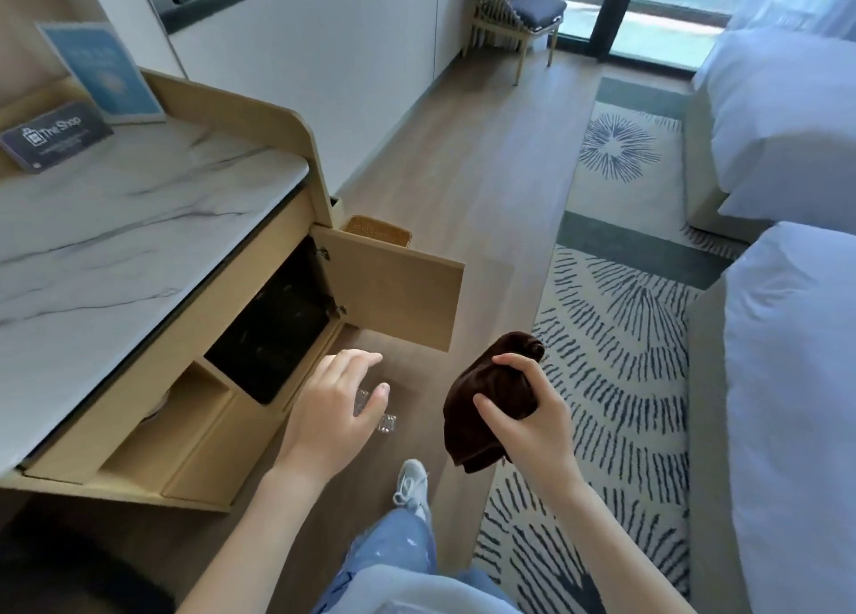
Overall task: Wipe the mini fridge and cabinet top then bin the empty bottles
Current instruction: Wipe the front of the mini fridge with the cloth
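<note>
A dark brown cloth (491, 400) is bunched in the right hand (532, 423), its fingers (509, 361) clamped around it. The left hand (333, 409) hovers with fingers spread, nothing gripped, above clear empty bottles (387, 423) lying on the floor. The black mini fridge (273, 331) sits exposed behind the open cabinet door (393, 284). The cloth is best flattened before the fridge front is wiped, then the marble counter (129, 224).

hotel room: twin beds (787, 117), minibar cabinet (222, 437)
</note>
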